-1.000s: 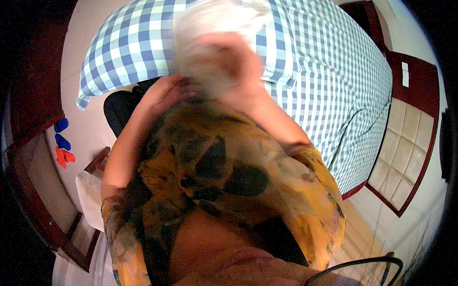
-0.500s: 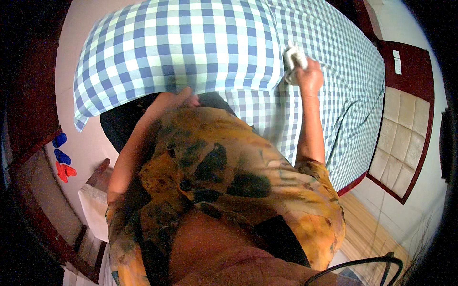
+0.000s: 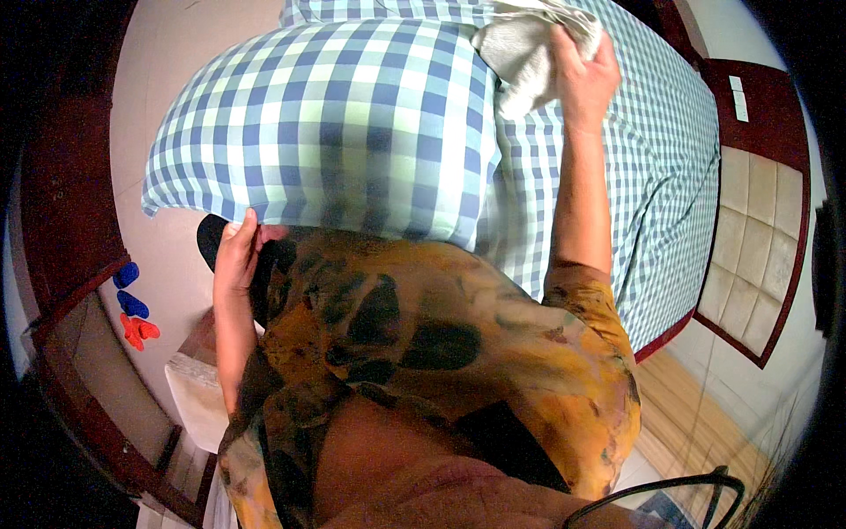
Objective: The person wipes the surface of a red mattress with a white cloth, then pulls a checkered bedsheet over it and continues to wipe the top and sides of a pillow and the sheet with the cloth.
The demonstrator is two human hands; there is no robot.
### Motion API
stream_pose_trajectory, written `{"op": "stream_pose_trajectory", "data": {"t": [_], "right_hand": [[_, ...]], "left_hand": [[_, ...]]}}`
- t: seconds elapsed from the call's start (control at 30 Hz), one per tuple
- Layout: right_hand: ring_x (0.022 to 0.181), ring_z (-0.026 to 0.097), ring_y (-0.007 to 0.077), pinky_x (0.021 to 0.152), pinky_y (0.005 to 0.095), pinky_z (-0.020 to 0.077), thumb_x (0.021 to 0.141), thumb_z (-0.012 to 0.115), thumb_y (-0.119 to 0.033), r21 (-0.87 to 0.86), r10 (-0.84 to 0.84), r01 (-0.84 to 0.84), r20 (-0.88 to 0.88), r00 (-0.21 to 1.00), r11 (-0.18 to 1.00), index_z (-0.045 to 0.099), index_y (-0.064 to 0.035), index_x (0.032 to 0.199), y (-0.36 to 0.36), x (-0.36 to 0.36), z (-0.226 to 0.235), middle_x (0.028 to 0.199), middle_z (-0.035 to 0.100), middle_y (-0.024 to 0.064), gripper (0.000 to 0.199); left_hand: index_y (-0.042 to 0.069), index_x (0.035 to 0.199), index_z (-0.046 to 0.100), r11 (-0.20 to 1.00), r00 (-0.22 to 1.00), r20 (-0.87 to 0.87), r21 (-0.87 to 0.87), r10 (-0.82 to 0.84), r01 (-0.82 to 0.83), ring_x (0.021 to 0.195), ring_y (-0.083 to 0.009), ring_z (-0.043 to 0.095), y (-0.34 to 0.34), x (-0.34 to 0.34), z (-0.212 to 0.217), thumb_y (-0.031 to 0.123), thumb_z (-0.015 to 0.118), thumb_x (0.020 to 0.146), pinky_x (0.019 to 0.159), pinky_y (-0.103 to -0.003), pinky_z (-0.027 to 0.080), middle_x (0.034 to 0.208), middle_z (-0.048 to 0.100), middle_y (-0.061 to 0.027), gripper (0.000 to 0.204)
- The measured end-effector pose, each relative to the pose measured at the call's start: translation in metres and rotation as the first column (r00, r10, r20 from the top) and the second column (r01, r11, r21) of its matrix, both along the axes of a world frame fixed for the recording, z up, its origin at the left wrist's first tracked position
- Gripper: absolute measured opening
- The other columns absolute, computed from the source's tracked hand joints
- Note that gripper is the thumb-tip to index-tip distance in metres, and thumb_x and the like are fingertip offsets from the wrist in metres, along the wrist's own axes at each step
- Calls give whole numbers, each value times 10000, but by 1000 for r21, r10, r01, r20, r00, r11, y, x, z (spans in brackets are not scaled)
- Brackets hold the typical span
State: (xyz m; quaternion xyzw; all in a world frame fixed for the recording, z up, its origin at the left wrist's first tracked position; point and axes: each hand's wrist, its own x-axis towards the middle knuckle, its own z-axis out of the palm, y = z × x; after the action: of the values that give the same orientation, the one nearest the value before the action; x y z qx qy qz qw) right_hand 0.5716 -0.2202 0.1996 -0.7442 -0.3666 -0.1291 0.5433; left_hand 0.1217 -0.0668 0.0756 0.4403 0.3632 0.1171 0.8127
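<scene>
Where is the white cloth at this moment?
In the head view, the white cloth is at the top, right of centre, gripped in the right hand above the checked bed, beside the checked pillow.

— Where do we have our right hand (image 3: 583, 72)?
— Raised at the end of a straight, bare forearm, fingers curled closed in a grasp.
— And our left hand (image 3: 236, 256)?
— Low by our chest, elbow bent, fingers together and pointing up, palm turned inward.
</scene>
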Motion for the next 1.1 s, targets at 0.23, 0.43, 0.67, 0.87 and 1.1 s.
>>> {"op": "stream_pose_trajectory", "data": {"t": [0.23,0.43,0.67,0.87,1.1], "right_hand": [[985,563,266,876,357,443,764,708,-364,-339,183,-278,-288,940,899,590,-46,1105,4,8,-127,1082,566,120,480],[921,571,267,804,337,464,711,718,-180,-329,206,-260,-190,960,908,626,-29,1007,-36,-67,-87,1011,566,118,345],[917,606,283,804,344,482,635,756,-166,-53,815,-882,-359,455,469,660,-87,988,-33,-135,-27,996,616,114,374],[870,634,248,768,355,501,662,751,-213,-96,247,-269,-189,950,958,631,-60,1007,32,-70,-6,990,639,120,395],[853,605,327,723,406,510,669,692,-180,-595,271,-135,144,952,793,684,-121,938,50,-70,-69,877,622,125,276]], "left_hand": [[-78,922,613,975,993,-110,-213,44,-67,747,-234,603,-21,54,44,511,430,931,752,-335,456,867,653,-144,616],[-9,777,638,982,852,-523,159,-3,101,582,-105,503,-18,68,39,456,561,883,558,-268,418,685,597,-22,484],[11,685,603,949,886,-461,298,53,99,573,-60,448,-24,62,19,368,576,900,528,-246,379,635,541,24,418],[8,722,614,978,862,-498,116,-93,172,573,-61,451,-24,50,26,384,540,915,529,-251,387,635,538,28,428],[7,730,614,965,845,-526,158,-95,207,577,-62,473,-25,56,20,381,517,925,538,-256,399,639,537,25,433]]}}
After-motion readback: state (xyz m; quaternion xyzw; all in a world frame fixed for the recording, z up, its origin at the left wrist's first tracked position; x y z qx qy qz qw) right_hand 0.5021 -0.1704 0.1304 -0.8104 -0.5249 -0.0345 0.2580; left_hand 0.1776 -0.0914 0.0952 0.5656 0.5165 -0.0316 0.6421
